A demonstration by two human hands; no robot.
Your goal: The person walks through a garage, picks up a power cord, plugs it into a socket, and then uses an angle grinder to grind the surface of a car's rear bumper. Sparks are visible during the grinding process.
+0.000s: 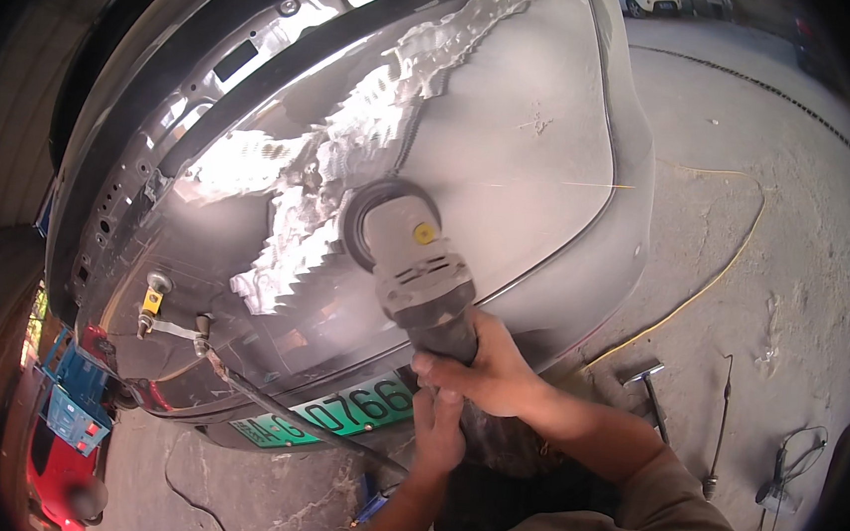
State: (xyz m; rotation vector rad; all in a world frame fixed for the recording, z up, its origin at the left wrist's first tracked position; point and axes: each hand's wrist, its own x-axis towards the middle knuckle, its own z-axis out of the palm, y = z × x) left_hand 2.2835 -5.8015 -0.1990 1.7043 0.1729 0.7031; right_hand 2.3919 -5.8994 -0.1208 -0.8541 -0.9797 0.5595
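My right hand [496, 373] is wrapped around the dark body of an angle grinder [415, 265]. Close below it, my left hand [440, 434] is closed at the rear end of the same grinder, partly hiding it. The spinning disc [353, 225], blurred, is against a grey car's dented rear panel [508, 222]. Jagged bands of shiny bare metal [328, 163] cross that panel, ending near the disc. A thin orange spark streak [626, 186] shows at the right. Beneath the grinder is a green licence plate [333, 416].
A yellow-marked clamp [153, 299] with a black cable [274, 408] sits on the car at left. A blue machine [80, 398] stands beyond it. On the floor at right lie a hammer [650, 388], a long rod tool [723, 419] and a yellow cord [718, 279].
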